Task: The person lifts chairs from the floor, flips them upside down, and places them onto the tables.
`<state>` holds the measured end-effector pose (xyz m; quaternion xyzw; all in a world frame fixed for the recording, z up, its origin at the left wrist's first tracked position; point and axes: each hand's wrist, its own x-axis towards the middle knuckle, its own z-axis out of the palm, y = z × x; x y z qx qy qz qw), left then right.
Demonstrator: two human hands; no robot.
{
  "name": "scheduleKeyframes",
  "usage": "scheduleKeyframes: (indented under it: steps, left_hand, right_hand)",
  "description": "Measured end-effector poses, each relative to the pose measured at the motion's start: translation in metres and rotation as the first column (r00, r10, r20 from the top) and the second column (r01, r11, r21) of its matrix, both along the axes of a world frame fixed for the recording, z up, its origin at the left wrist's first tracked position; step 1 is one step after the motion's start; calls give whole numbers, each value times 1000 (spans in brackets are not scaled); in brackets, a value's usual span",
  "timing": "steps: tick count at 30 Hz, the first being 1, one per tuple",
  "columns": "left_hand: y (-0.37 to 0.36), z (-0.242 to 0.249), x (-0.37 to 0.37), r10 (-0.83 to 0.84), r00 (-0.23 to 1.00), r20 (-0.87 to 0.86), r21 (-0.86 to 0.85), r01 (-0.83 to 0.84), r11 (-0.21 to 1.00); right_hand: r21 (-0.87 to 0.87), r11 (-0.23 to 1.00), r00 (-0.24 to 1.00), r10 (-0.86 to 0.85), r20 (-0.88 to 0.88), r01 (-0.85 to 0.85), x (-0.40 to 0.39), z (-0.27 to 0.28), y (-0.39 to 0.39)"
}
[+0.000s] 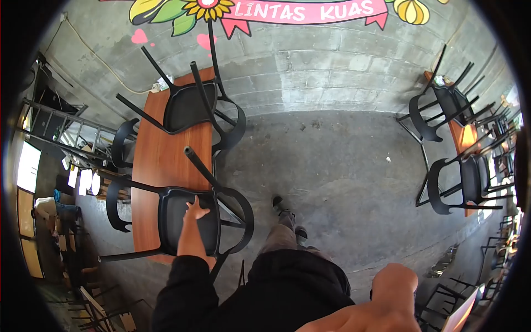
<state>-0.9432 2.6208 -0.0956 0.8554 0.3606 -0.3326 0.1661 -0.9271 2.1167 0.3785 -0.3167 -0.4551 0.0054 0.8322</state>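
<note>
My left hand [196, 209] is over the upturned seat of a black chair [180, 213], its fingers spread and nothing held in them. That chair lies upside down on the near end of a brown wooden table [171, 160], legs pointing up and out, its curved backrest hanging over the right edge. A second upturned black chair [191, 108] rests on the far end of the same table. My right hand [394, 282] is low at the right, close to the camera and away from the chairs; its fingers are hidden.
Against the block wall [310, 72] at the right, another table [462, 133] bears upturned black chairs. A metal frame [66, 130] stands at the left. Grey concrete floor [332, 160] lies between the tables. More furniture crowds both lower corners.
</note>
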Motion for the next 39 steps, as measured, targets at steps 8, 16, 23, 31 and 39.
scheduleKeyframes:
  steps: [8, 16, 23, 31, 39]
  left_hand:
    - [-60, 176, 59, -746, 660, -84, -158, 731, 664]
    - [-155, 319, -1, -607, 634, 480, -336, 772, 540]
    - [-94, 320, -162, -52, 497, 866, -367, 702, 610]
    - [-73, 239, -302, 298, 659, 690, -723, 610, 325]
    - [-94, 253, -345, -141, 713, 687, -723, 650, -232]
  right_hand:
    - [-278, 941, 844, -13, 536, 191, -31, -3, -66]
    - [-509, 859, 783, 358, 509, -62, -98, -15, 0]
    - [-463, 796, 896, 445, 12, -389, -183, -156, 81]
    - [-625, 739, 932, 10, -363, -251, -324, -196, 147]
    - [-783, 615, 930, -334, -150, 94, -406, -189, 177]
